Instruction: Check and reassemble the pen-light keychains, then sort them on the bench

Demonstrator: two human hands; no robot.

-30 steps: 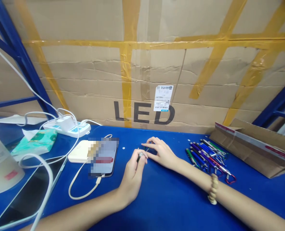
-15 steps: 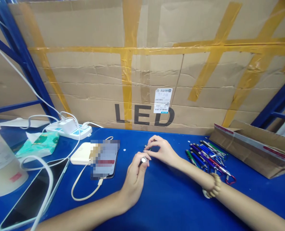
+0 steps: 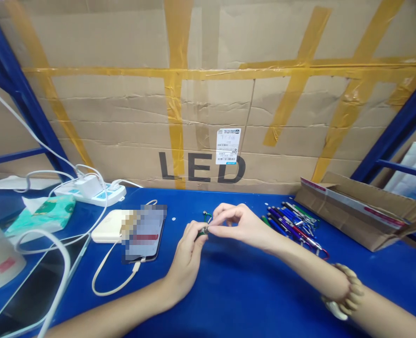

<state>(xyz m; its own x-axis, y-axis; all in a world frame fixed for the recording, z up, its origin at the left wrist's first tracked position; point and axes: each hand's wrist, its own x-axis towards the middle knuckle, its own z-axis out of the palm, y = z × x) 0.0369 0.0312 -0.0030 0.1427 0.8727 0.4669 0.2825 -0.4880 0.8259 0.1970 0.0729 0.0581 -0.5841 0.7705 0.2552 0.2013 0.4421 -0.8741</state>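
Note:
My left hand point(image 3: 188, 258) is closed around a small dark green tube point(image 3: 201, 232), most of it hidden in the fingers; its silvery end points up. The fingertips of my right hand point(image 3: 241, 226) pinch at that end, close against my left hand. A green carabiner clip point(image 3: 207, 216) sticks out just beyond the right fingertips, apparently part of what they hold. To the right lies a pile of slim metallic tubes point(image 3: 292, 223) in blue, green, purple and red, several with carabiner clips.
An open cardboard box point(image 3: 348, 213) sits at the back right. On the left are a phone point(image 3: 146, 234) cabled to a cream power bank point(image 3: 105, 227), a power strip point(image 3: 112, 195), a tissue pack point(image 3: 48, 213), a second phone point(image 3: 39, 286) and a plastic cup point(image 3: 0, 253). A large carton point(image 3: 140, 117) stands behind.
My right hand has come down onto the silvery end of the tube in my left hand, bringing the green clip into sight. The view has shifted slightly to the right.

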